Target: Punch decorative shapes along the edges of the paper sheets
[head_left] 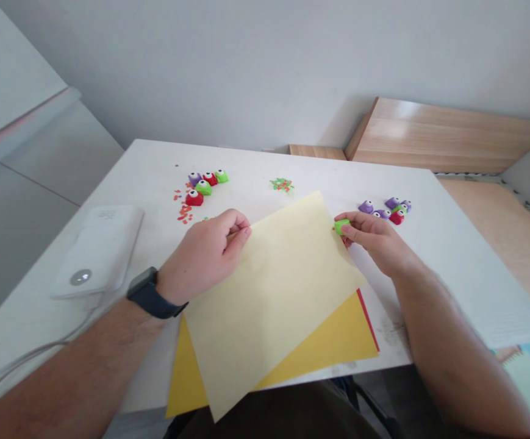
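Observation:
A pale yellow sheet of paper (274, 286) is tilted above the table. My left hand (214, 250), with a dark watch on its wrist, pinches the sheet's upper left edge between thumb and fingers. At the opposite edge my right hand (374, 238) grips a small green craft punch (341, 227), which touches or overlaps the paper's rim; I cannot tell whether paper is inside it. Below the pale sheet lies a deeper yellow sheet (324, 347), with a red sheet (368, 320) showing along its right side.
Several colored craft punches (194, 197) stand at the left back, near red paper bits (185, 213). More punches (396, 217) sit beyond my right hand. Green and orange confetti (282, 185) lies at the back. A white device (97, 250) with a cable rests on the white table (452, 274).

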The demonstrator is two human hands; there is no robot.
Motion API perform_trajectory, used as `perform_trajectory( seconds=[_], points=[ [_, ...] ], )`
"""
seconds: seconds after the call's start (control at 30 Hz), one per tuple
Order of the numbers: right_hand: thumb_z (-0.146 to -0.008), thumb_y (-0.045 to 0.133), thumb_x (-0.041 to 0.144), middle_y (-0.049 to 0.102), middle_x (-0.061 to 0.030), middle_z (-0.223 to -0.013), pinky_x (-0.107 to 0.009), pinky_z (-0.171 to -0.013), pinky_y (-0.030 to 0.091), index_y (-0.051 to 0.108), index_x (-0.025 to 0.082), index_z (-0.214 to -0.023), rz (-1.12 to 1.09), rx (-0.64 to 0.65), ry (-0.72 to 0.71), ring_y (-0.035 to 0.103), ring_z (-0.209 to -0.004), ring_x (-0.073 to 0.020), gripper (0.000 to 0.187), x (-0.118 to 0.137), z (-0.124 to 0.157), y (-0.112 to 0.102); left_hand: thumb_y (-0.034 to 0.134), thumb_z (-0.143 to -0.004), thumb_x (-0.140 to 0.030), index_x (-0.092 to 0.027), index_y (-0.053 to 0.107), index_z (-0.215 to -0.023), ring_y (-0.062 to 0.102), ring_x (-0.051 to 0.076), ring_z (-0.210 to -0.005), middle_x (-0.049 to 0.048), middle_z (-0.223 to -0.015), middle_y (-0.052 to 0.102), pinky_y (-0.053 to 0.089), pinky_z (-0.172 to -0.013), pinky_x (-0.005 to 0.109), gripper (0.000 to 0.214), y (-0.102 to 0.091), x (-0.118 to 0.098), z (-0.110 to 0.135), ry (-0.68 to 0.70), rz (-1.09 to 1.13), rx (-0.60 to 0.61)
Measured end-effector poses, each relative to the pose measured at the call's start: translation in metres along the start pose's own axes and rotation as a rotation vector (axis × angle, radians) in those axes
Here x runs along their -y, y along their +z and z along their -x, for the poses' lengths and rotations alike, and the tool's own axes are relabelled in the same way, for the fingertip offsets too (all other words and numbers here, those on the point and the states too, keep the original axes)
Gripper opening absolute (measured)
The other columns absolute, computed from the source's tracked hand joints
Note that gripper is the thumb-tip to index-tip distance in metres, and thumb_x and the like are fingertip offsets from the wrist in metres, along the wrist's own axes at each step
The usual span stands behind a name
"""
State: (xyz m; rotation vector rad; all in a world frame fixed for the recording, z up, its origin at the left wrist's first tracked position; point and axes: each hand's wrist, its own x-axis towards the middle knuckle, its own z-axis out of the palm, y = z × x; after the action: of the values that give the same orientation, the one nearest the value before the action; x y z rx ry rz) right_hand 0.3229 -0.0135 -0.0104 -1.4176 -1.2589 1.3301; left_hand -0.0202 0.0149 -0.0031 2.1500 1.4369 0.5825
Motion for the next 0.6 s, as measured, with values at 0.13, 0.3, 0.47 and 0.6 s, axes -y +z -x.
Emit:
perform_trajectory(
  seconds=[0.13, 0.3, 0.47, 0.6],
  points=[
    [-0.085, 0.083, 0.045, 0.07, -0.0012, -0.087, -0.031, -0.072, 0.048, 0.073, 0.02, -0.111, 0.042, 0.017, 0.002, 0.059, -0.075, -0.0152, 0.037, 0.0005, 0.0008, -0.0008, 0.054, -0.102, -0.039, -0.023, 0.061, -0.099, 0.07, 0.019, -0.083, -0.0004, -0.086, 0.073, 0.044, -0.072, 0.031, 0.018, -0.0003, 0.0004, 0.0005, -0.012, 0.006, -0.01],
    [-0.082, 0.085, 0.046, 0.073, -0.003, -0.094, -0.032, -0.074, 0.05, 0.073, 0.022, -0.111, 0.047, 0.032, 0.026, 0.064, -0.082, -0.0181, 0.039, 0.0017, 0.0024, 0.0008, 0.054, -0.101, -0.04, -0.023, 0.062, -0.099, 0.07, 0.019, -0.081, -0.0004, -0.085, 0.074, 0.044, -0.071, 0.031, 0.019, -0.0002, -0.0005, -0.0001, -0.028, 0.005, -0.026],
    [-0.084, 0.085, 0.046, 0.075, -0.0033, -0.097, -0.036, -0.078, 0.054, 0.073, 0.026, -0.111, 0.019, 0.075, 0.043, 0.07, -0.089, -0.023, 0.036, 0.0001, 0.0035, 0.0012, 0.054, -0.101, -0.04, -0.023, 0.063, -0.099, 0.069, 0.019, -0.08, -0.0001, -0.085, 0.074, 0.045, -0.071, 0.031, 0.019, -0.0003, -0.001, -0.0005, -0.027, 0.007, -0.034],
    [-0.085, 0.085, 0.045, 0.075, -0.0028, -0.097, -0.036, -0.078, 0.055, 0.073, 0.027, -0.112, 0.022, 0.075, 0.034, 0.07, -0.09, -0.0229, 0.035, -0.0016, 0.0034, 0.0008, 0.054, -0.101, -0.041, -0.023, 0.063, -0.099, 0.07, 0.02, -0.082, 0.0006, -0.087, 0.075, 0.045, -0.071, 0.031, 0.02, -0.0011, -0.0015, -0.0007, -0.027, 0.011, -0.032]
  ],
)
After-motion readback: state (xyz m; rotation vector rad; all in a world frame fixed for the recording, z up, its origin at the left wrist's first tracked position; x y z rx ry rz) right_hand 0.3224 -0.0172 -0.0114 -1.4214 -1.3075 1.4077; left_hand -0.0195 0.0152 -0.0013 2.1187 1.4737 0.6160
